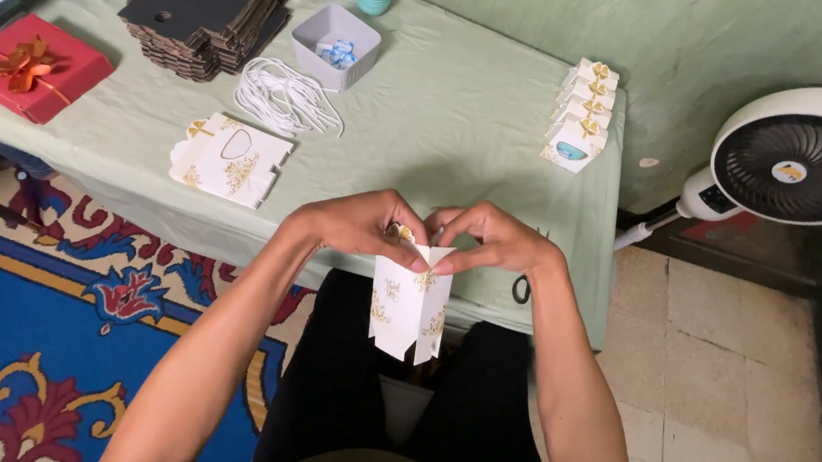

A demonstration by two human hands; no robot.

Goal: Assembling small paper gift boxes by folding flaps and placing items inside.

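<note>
Box [410, 309], white with gold print, hangs frame centre over your lap, just below table [461, 125] edge. Your left hand [356, 224] and right hand [496, 239] both pinch its top, fingertips nearly meeting. Flat blanks [229, 158] centre-left, finished boxes [581, 117] upper right, fan [800, 158] far right.

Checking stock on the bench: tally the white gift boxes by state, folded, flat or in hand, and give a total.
Folded boxes in the row at the table's right edge: 4 that I can tell apart
Flat unfolded blanks on the table: at least 1, perhaps a small stack
Box held in the left hand and right hand: 1
Total: 6 at least
</note>
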